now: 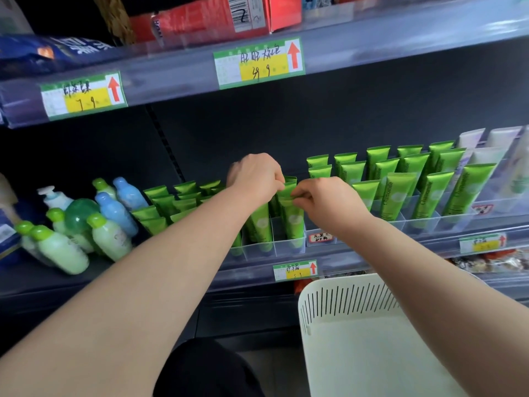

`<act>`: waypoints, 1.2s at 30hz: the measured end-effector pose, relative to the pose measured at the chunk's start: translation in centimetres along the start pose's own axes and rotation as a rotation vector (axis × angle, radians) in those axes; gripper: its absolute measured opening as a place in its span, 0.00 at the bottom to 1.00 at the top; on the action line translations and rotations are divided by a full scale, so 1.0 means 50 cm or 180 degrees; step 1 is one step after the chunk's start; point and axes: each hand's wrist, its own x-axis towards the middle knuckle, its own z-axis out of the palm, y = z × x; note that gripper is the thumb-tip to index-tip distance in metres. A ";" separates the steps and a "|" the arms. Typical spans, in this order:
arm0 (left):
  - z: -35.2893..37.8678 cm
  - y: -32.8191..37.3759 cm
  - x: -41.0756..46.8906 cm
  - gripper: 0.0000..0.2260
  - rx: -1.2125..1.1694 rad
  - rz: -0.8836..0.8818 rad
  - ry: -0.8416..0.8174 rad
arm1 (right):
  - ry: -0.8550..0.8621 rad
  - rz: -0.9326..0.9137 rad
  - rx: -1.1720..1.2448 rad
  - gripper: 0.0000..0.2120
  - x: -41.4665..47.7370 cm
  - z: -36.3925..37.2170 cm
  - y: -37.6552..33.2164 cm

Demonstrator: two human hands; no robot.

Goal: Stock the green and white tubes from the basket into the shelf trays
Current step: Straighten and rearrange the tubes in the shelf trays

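Observation:
Green tubes stand upright in clear divided shelf trays point(289, 245) on the middle shelf. My left hand point(257, 176) pinches the crimped top of a green tube point(260, 222) in the front tray slot. My right hand point(323, 199) pinches the top of the neighbouring green tube point(293, 219) in the slot to its right. More green tubes point(400, 184) fill the trays to the right, and white tubes point(486, 150) stand at the far right. The white slotted basket point(343, 305) hangs at the lower right under my right forearm; the part of its inside that I can see holds no tubes.
Green and blue bottles point(86, 222) crowd the shelf's left side, some tipped. Lower green tubes point(171, 202) fill trays behind my left forearm. Price labels point(294, 270) line the shelf edges. Red boxes point(217, 15) sit on the shelf above. A lower shelf holds packaged goods point(492, 260).

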 end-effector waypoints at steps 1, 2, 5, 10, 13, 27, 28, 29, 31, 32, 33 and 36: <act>-0.004 -0.002 0.002 0.04 -0.0112 -0.0034 -0.0020 | 0.0049 -0.0035 0.0039 0.09 0.001 -0.004 0.001; -0.009 -0.006 0.005 0.03 -0.0253 -0.0085 -0.0028 | 0.0112 -0.0070 0.0053 0.08 0.002 -0.008 0.003; -0.028 -0.017 0.018 0.04 -0.0616 -0.0262 0.0047 | 0.0324 -0.0136 -0.0034 0.09 0.011 -0.018 0.011; -0.033 -0.026 0.045 0.03 -0.0442 -0.0361 0.0119 | 0.0537 -0.0135 -0.0247 0.09 0.044 -0.036 0.009; -0.024 -0.030 0.065 0.14 -0.0097 -0.0347 -0.0147 | 0.0420 -0.0071 -0.0271 0.09 0.075 -0.043 0.009; 0.000 -0.013 0.116 0.04 0.0127 -0.0369 -0.0294 | -0.0031 0.0050 -0.0472 0.06 0.121 -0.038 0.027; -0.001 -0.014 0.116 0.04 0.0176 -0.0365 -0.0322 | -0.0031 0.0039 -0.0460 0.06 0.123 -0.037 0.028; -0.002 -0.014 0.114 0.03 0.0218 -0.0360 -0.0338 | -0.0042 0.0020 -0.0447 0.06 0.125 -0.036 0.028; 0.001 -0.013 0.113 0.04 0.0223 -0.0329 -0.0301 | -0.0073 -0.0047 -0.0441 0.06 0.128 -0.032 0.028; 0.003 -0.013 0.115 0.04 0.0195 -0.0293 -0.0244 | -0.0087 -0.0077 -0.0450 0.06 0.128 -0.031 0.028; 0.006 -0.011 0.117 0.04 0.0154 -0.0260 -0.0188 | -0.0092 -0.0095 -0.0466 0.06 0.127 -0.030 0.029; 0.018 -0.002 0.122 0.04 0.0016 -0.0185 -0.0121 | -0.0028 -0.0086 -0.0513 0.06 0.124 -0.031 0.037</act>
